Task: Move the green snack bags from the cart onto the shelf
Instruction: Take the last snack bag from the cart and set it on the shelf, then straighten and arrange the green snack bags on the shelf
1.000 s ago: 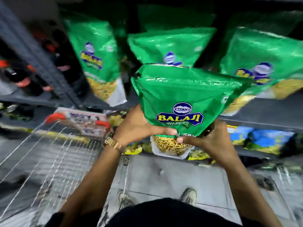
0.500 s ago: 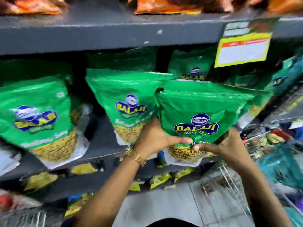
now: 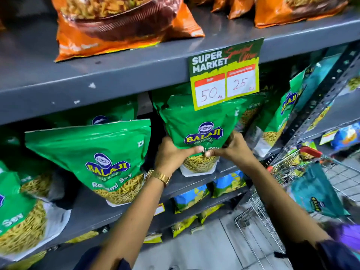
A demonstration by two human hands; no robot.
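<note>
green snack bag (image 3: 196,121), top behind price sign (image 3: 226,75)

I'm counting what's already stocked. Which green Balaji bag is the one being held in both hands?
The green bag directly under the price sign: the left hand and right hand clasp its lower part. The other green bags sit on the shelf untouched.

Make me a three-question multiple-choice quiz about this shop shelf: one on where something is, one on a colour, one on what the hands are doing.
1. Where does the price sign hang?
A. On the shelf edge above the held green bag
B. On the cart
C. On the floor

2. What colour are the bags on the top shelf?
A. Blue
B. Orange
C. White

3. How is the green bag held?
A. One hand
B. Nobody holds it
C. Both hands

Answers: 1 A, the sign overlaps the bag's top. 2 B, orange packs sit up there. 3 C, left hand and right hand grip its lower part.
</note>
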